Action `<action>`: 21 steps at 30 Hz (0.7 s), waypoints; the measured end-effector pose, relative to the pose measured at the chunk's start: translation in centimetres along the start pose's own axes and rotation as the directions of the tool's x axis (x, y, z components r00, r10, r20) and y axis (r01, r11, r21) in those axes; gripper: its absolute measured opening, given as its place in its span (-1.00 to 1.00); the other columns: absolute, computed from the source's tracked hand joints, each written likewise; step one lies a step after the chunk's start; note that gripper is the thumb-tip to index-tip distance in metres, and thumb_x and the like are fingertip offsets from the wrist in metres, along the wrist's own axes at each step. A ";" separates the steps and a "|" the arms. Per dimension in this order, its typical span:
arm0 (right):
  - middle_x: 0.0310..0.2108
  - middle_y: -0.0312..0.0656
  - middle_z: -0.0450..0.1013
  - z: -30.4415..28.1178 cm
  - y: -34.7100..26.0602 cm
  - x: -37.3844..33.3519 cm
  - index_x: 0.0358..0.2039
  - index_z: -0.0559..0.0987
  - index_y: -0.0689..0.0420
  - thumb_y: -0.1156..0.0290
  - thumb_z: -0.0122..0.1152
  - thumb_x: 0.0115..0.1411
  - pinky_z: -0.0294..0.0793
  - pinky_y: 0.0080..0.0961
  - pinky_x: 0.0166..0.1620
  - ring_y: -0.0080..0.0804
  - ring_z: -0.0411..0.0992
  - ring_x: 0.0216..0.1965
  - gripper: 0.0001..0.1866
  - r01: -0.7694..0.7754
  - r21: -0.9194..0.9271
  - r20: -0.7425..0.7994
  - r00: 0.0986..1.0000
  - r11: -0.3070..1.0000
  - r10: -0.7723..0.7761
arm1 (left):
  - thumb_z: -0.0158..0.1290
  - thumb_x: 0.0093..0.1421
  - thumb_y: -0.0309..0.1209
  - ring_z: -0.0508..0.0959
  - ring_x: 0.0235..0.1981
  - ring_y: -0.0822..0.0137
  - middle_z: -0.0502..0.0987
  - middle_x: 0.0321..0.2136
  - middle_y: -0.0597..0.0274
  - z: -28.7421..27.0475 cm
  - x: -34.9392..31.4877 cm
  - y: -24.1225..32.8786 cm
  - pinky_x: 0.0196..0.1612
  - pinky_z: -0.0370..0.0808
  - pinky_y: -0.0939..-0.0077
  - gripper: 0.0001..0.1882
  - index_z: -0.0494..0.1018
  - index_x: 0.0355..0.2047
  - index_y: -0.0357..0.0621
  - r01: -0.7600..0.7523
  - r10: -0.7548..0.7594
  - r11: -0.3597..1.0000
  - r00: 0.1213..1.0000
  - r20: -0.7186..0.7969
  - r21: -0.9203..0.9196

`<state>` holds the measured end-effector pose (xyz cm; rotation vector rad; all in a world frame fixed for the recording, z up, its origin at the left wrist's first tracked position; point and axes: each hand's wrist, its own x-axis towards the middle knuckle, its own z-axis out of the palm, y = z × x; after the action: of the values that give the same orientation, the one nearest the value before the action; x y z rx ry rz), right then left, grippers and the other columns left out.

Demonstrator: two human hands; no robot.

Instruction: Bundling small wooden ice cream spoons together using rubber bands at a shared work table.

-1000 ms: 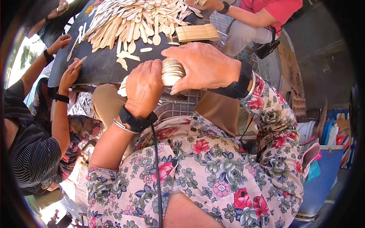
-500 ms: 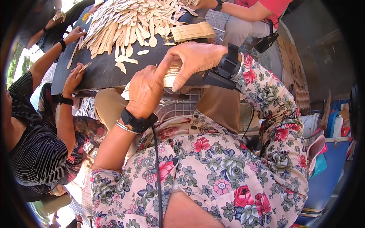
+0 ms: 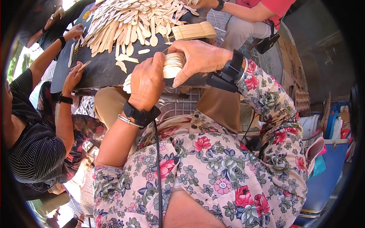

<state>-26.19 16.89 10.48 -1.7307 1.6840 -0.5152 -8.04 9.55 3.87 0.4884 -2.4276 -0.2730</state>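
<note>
A bundle of wooden spoons lies sideways between my hands above the table's near edge, its rounded bowls stacked together. My left hand is wrapped round the handles, and the pale ends stick out on its far left side. My right hand curves over the bowl end, thumb on the near side and fingers on the far side. Its fingertips are partly hidden behind the bundle. Just beyond my right hand sits a neat stack of flat wooden pieces.
A large heap of loose wooden spoons covers the far part of the dark table. At left, a co-worker's hands hold a wooden piece. Another person in red sits far right. A blue bin stands at right.
My left hand's fingers have drawn back from my right thumb and closed round the handles. More of the bundle's bowl end shows between my hands.
</note>
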 end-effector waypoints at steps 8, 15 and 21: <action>-0.26 -0.10 0.50 1.9 2.2 -0.5 -0.13 0.46 0.34 0.03 0.59 -0.30 0.42 -0.50 -0.11 -0.37 0.47 -0.20 -0.18 0.036 0.196 -0.152 0.988 0.980 -0.006 | 0.10 -0.10 -0.65 0.53 -0.43 -0.05 0.49 -0.51 0.01 -0.5 0.7 0.8 -0.39 0.45 0.13 -0.61 0.31 -0.22 -0.16 0.066 -0.073 0.993 0.994 -0.078 -0.094; -0.57 -0.23 0.52 2.9 1.0 -1.4 -0.57 0.57 0.23 0.02 0.38 0.01 0.44 -0.55 -0.26 -0.46 0.48 -0.44 -0.54 -0.284 0.357 -0.031 0.949 0.890 0.315 | 0.11 0.00 -0.61 0.56 -0.38 -0.13 0.55 -0.47 -0.08 -0.8 1.0 1.1 -0.35 0.47 0.10 -0.68 0.35 -0.21 -0.15 0.283 -0.296 0.938 0.955 -0.033 -0.201; -0.34 -0.21 0.51 5.7 -0.3 -3.9 -0.56 0.56 0.17 0.37 0.24 0.08 0.38 -0.31 -0.12 -0.28 0.46 -0.22 -0.84 0.382 -0.179 -0.335 0.843 0.907 -0.421 | 0.13 0.09 -0.48 0.57 -0.36 -0.14 0.57 -0.46 -0.12 -0.7 1.4 -1.4 -0.34 0.51 0.18 -0.82 0.42 -0.29 -0.21 0.375 -0.409 0.878 0.911 -0.060 -0.297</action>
<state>-22.39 21.80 7.33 -2.1909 1.6084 -1.0137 -8.25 7.61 4.75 0.8413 -2.1076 -0.7287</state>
